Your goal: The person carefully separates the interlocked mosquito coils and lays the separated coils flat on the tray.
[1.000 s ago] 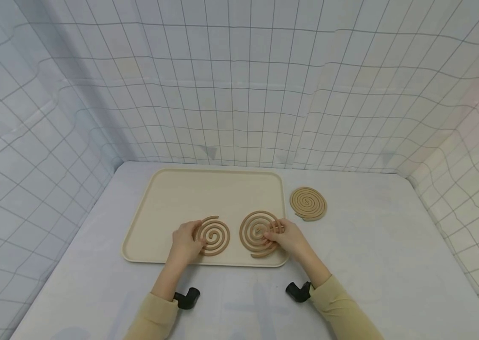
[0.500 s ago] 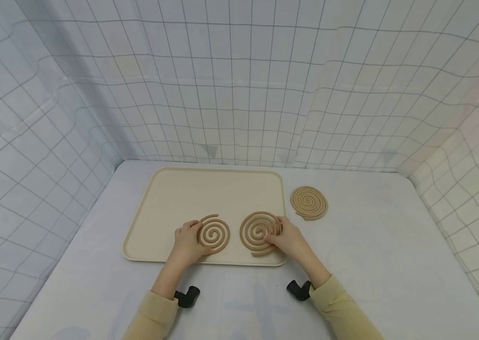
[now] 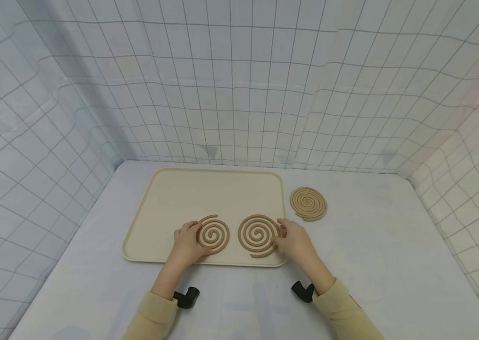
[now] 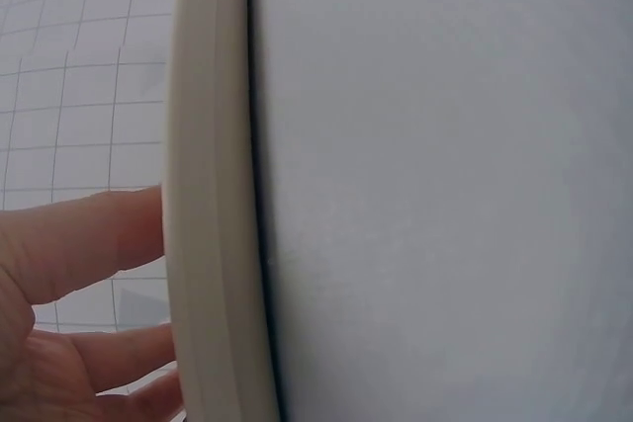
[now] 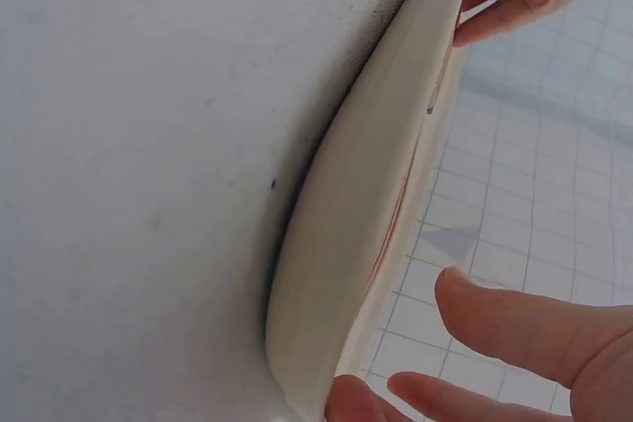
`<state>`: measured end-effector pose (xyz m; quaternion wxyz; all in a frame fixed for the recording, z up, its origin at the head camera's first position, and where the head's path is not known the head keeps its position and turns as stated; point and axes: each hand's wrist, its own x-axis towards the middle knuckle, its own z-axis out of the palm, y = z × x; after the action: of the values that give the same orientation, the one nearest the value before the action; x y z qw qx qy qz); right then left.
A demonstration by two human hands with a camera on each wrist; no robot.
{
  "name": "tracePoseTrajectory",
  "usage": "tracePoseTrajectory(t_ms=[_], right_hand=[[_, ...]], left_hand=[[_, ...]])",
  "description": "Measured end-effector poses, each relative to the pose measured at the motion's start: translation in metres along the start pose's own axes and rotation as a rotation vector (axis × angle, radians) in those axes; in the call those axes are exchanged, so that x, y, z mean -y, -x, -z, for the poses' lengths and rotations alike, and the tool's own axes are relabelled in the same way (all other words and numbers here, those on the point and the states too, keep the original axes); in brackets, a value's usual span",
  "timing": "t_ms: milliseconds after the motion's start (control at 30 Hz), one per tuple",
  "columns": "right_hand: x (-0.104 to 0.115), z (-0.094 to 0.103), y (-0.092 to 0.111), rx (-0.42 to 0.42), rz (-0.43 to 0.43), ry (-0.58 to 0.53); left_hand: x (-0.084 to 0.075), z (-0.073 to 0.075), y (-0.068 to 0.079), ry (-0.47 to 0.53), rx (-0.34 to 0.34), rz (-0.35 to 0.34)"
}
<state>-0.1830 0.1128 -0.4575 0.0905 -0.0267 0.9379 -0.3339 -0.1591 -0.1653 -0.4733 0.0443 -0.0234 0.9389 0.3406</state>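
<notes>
Two tan mosquito coils lie side by side on the cream tray (image 3: 197, 189) near its front edge. My left hand (image 3: 186, 244) rests at the left edge of the left mosquito coil (image 3: 214, 235), thumb along its front rim and fingers at its upper left. At the right edge of the right mosquito coil (image 3: 256, 233) is my right hand (image 3: 296, 240), fingers and thumb spread apart. In the right wrist view the right thumb (image 5: 524, 328) stands above the tray rim, away from the fingers. The rim hides the left fingertips in the left wrist view.
A third, tightly wound mosquito coil (image 3: 308, 204) lies on the white table (image 3: 375, 245), just right of the tray. Grid-patterned sheets (image 3: 247, 94) rise behind and on both sides. Black wrist-worn pieces (image 3: 187, 298) hang below both wrists.
My right hand has let go of the right coil and drawn slightly right; that coil now lies flat on the tray. My left thumb has slid toward the left coil's front rim.
</notes>
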Motion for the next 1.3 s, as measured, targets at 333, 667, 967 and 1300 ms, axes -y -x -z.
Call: tracePoseTrajectory(t_ms=[333, 667, 967, 1300], right_hand=[[-0.002, -0.006, 0.001, 0.176, 0.238, 0.102], [-0.004, -0.013, 0.000, 0.181, 0.245, 0.121], [-0.004, -0.011, 0.001, 0.162, 0.234, 0.066], [-0.007, 0.023, -0.011, 0.060, 0.151, 0.047]], left_hand=[[-0.001, 0.005, 0.001, -0.014, 0.070, 0.026], [0.001, 0.007, 0.000, -0.013, 0.081, 0.019], [0.005, 0.007, 0.000, 0.033, 0.063, 0.040], [-0.009, 0.031, -0.003, 0.157, 0.082, 0.082]])
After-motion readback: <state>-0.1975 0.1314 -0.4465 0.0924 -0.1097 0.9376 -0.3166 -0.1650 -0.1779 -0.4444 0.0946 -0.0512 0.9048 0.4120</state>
